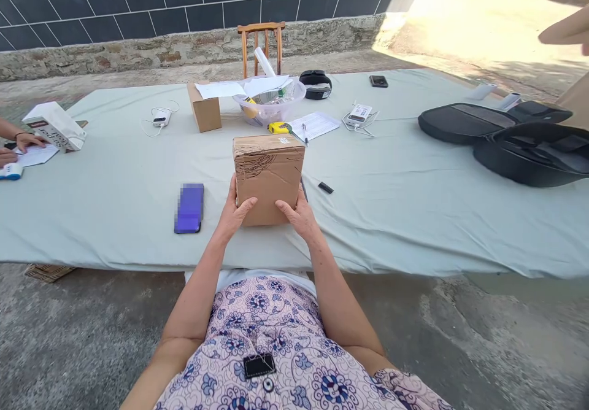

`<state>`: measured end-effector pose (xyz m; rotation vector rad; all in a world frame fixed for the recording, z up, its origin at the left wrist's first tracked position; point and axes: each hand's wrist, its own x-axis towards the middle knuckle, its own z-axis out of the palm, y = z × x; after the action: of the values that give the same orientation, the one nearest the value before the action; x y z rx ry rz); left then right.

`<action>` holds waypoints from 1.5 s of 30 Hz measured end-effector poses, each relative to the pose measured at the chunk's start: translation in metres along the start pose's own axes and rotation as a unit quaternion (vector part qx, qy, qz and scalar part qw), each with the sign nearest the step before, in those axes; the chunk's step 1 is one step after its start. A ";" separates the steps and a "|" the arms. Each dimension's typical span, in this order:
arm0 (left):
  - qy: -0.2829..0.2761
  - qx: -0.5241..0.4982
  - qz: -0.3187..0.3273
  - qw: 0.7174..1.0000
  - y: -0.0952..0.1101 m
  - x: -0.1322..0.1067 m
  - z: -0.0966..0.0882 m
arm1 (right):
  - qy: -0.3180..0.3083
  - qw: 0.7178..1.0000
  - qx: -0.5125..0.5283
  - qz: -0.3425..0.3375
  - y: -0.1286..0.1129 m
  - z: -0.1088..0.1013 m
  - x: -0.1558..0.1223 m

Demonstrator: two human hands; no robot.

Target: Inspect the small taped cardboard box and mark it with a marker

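A brown cardboard box (269, 180) with dark pen scribbles on its upper left part is between my two hands in front of me. My left hand (235, 208) grips its left side, the thumb lying on the near face. On the opposite side my right hand (299, 213) holds it the same way, fingers hidden behind the edge. A dark thin thing, partly hidden, shows beside my right fingers. To the right lies a small black pen cap-like piece (326, 187). A phone with a purple screen (189, 208) rests left of my left hand.
Beyond the box are a yellow tape measure (279, 127), papers with a pen (317, 126), a plastic basin (271, 112) and a small carton (205, 112). An open black case (529, 152) lies right. Another person's hands (30, 142) are at the far left by a white box (55, 124).
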<state>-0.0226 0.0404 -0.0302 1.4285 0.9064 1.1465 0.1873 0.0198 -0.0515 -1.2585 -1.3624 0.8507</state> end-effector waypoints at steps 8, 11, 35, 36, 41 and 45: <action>0.071 0.142 -0.004 0.987 -0.031 0.022 0.002 | 0.076 0.996 -0.051 -0.023 0.032 0.026 0.027; 0.105 0.166 0.014 0.980 -0.043 0.022 0.000 | 0.064 0.995 -0.075 -0.030 0.041 0.031 0.029; 0.146 0.166 0.025 0.975 -0.048 0.006 -0.003 | 0.155 0.987 -0.037 -0.036 0.080 0.039 0.012; 0.143 0.170 0.026 0.975 -0.047 0.005 -0.003 | 0.154 0.987 -0.035 -0.035 0.080 0.038 0.009; 0.144 0.183 0.025 0.972 -0.049 0.004 -0.005 | 0.144 0.988 -0.040 -0.033 0.075 0.034 0.000; 0.149 0.187 0.022 0.971 -0.053 0.005 -0.007 | 0.135 0.989 -0.050 -0.037 0.068 0.032 -0.001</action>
<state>-0.0252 0.0557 -0.0810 1.6058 1.3651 1.2925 0.1714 0.0365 -0.1232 -1.3383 -1.2371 0.5429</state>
